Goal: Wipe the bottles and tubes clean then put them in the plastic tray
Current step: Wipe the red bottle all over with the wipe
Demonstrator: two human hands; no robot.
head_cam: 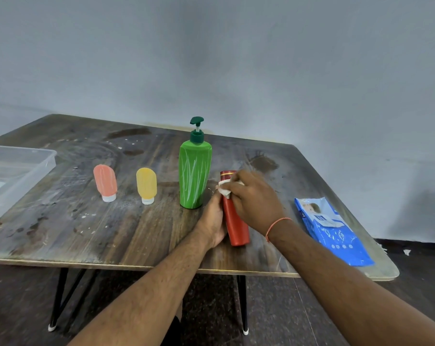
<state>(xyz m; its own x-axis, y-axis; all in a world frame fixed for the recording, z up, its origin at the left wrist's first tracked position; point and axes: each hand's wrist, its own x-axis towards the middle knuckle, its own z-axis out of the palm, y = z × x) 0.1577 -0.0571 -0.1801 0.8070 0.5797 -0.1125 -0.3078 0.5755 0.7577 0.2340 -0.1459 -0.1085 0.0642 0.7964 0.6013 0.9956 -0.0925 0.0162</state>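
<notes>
Now both hands work on the red bottle over the near middle of the wooden table [61, 236].

Nearest, the left hand [212, 222] curls its fingers round the red bottle [236, 226], holding it tilted, cap end away. The right hand [253, 199] pinches a white wipe [225, 189] against the bottle's upper part. Just right lies a blue wipe packet [333, 232]. Beyond, a green pump bottle [195, 171] stands upright; left of it a yellow tube [146, 184] and a pink tube [105, 182] stand cap-down, apart. At far left sits the clear plastic tray [36, 168].
</notes>
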